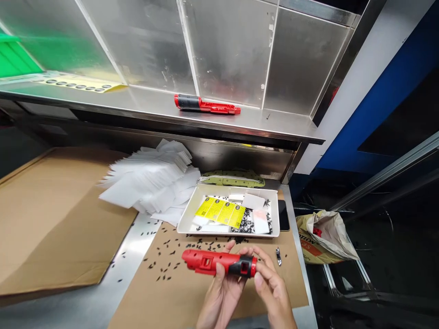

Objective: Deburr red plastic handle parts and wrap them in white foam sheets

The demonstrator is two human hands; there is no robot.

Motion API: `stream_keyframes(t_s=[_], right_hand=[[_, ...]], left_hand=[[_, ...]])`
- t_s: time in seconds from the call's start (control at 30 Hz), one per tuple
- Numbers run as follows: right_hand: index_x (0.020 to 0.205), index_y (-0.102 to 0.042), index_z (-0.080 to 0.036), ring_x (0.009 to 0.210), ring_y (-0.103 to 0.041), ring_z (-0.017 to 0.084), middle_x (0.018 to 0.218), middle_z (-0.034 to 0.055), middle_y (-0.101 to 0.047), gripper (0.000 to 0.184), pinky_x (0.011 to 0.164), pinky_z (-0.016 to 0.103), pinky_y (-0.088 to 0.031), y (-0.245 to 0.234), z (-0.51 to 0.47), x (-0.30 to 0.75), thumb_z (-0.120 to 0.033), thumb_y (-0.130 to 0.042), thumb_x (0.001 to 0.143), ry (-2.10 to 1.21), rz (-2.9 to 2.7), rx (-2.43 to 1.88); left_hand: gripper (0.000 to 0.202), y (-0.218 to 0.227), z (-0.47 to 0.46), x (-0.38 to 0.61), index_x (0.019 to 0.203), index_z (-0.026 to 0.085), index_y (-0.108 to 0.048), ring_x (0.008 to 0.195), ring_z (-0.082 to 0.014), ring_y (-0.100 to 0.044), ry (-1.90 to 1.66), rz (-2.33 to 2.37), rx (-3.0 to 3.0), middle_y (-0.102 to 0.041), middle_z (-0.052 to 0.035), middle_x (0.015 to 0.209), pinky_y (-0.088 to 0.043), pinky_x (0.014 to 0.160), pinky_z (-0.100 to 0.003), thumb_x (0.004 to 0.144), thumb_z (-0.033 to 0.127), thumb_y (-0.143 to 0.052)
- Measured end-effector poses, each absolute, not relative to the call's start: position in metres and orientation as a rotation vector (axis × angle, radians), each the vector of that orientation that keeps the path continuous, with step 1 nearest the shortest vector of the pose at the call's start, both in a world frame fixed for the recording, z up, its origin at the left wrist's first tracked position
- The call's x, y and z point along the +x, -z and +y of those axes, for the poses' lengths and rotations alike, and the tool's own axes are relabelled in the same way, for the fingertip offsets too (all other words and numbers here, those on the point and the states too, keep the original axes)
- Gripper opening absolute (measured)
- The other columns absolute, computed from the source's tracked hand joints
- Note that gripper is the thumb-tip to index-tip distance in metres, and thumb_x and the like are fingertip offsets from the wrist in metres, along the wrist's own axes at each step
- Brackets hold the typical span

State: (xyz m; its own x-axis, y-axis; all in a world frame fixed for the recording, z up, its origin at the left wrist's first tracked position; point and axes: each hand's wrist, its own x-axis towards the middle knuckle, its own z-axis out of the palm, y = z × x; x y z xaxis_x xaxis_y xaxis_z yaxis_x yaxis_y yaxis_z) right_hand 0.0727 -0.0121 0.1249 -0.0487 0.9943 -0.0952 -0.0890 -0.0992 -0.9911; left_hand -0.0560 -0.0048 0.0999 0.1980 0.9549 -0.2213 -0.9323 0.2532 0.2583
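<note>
A red and black plastic tool housing lies nearly level above the cardboard sheet, its black collar towards the right. My left hand grips it from below, thumb across the near side and fingertips behind. At the right end, my right hand has its thumb and fingers closed around the red rim. Just beyond, a white tray holds small black parts, white pads and a yellow label sheet. A small dark metal piece sits to the right of the housing.
Small black bits are scattered over the cardboard sheet. Stacked white sheets and a large cardboard box stand left. On the metal shelf rests another red and black housing. A paper bag stands right.
</note>
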Motion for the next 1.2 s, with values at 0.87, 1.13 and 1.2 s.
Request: stream_keyframes(t_s=[0.87, 1.13, 1.2], right_hand=[[0.107, -0.07, -0.021, 0.103, -0.067, 0.027, 0.113, 0.0113, -0.069, 0.031, 0.09, 0.043, -0.052, -0.073, 0.028, 0.166, -0.042, -0.052, 0.092, -0.638, -1.496, -1.716], [0.082, -0.071, -0.022, 0.082, -0.066, 0.027, 0.088, 0.0083, -0.068, 0.012, 0.072, 0.036, -0.048, -0.004, 0.054, 0.159, -0.028, -0.062, 0.077, -0.684, -1.521, -1.893], [0.076, -0.068, -0.021, 0.083, -0.066, 0.029, 0.084, 0.0097, -0.067, 0.013, 0.074, 0.04, -0.048, 0.002, 0.056, 0.154, -0.032, -0.063, 0.077, -0.672, -1.461, -1.922]], left_hand=[[0.031, -0.127, 0.016, -0.087, 0.108, 0.022, -0.075, 0.144, -0.0258, -0.038, -1.303, 1.234, 0.658, -0.067, -0.0069, 0.131, -0.017, 0.121, -0.026, 0.077, 0.023, -0.081], [0.062, -0.133, 0.017, -0.097, 0.131, 0.026, -0.064, 0.115, -0.0304, -0.063, -1.256, 1.246, 0.627, -0.074, -0.0051, 0.098, -0.047, 0.1, -0.031, 0.075, 0.049, -0.081], [0.066, -0.135, 0.007, -0.094, 0.142, 0.027, -0.054, 0.097, -0.0269, -0.07, -1.236, 1.03, 0.41, -0.072, -0.0035, 0.09, -0.054, 0.088, -0.032, 0.084, 0.056, -0.069]])
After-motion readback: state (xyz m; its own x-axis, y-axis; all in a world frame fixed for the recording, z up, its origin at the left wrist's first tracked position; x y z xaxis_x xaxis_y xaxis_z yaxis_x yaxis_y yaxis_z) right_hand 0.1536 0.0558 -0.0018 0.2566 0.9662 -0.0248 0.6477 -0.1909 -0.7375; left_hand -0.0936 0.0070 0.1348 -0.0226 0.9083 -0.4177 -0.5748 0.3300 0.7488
